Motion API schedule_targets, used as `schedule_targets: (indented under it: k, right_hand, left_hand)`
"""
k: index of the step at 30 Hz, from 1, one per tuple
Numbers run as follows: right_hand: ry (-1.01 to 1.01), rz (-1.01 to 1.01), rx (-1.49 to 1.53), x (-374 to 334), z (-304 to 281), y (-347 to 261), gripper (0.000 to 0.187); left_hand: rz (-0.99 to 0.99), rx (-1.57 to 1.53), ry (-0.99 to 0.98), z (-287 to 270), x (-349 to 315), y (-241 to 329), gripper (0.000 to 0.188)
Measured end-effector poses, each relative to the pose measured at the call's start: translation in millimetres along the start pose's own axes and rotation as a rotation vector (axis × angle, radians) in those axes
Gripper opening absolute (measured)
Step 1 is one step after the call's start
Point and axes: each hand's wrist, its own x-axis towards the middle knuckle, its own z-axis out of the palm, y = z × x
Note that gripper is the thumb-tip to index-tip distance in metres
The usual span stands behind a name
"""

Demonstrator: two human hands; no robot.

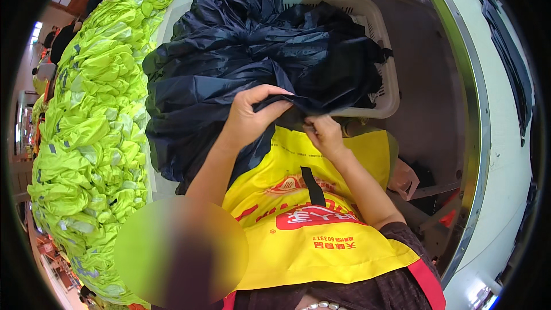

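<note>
1. We see the left hand [252, 116] closed on a fold of the dark navy garment [229, 63], thumb and fingers pinching the cloth just above the yellow apron [304, 218].
2. We see the right hand [322, 135] just beside it, fingers curled and pinching the same cloth at its lower edge.
3. The garment lies heaped in front of the person, partly over the white plastic basket [384, 40] and partly hanging down toward the apron.
4. More dark cloth fills the basket behind the hands.
5. To the left we see a long pile of neon yellow vests [97, 115] with grey strips, close against the navy heap.
6. On the right a curved metal rail [468, 92] runs past the basket.
</note>
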Motion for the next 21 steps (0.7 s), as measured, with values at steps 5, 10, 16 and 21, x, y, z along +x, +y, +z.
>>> schedule_targets:
  k: [5, 10, 16, 21]
  right_hand:
    - [0.331, 0.865, 0.741, -54, -27, 22, 0.016]
    - [0.509, 0.884, 1.812, -69, -104, -22, 0.042]
    - [0.569, 1.169, 1.132, -51, -113, -40, 0.021]
    - [0.695, 1.185, 1.238, -60, -100, -39, 0.025]
  left_hand:
    - [0.442, 0.404, 0.17, 32, -40, 6, 0.021]
    - [0.672, 0.663, -0.027, 63, -72, 14, 0.031]
    - [0.699, 0.709, -0.117, 86, -97, -8, 0.022]
    - [0.56, 0.655, -0.214, 88, -113, -14, 0.019]
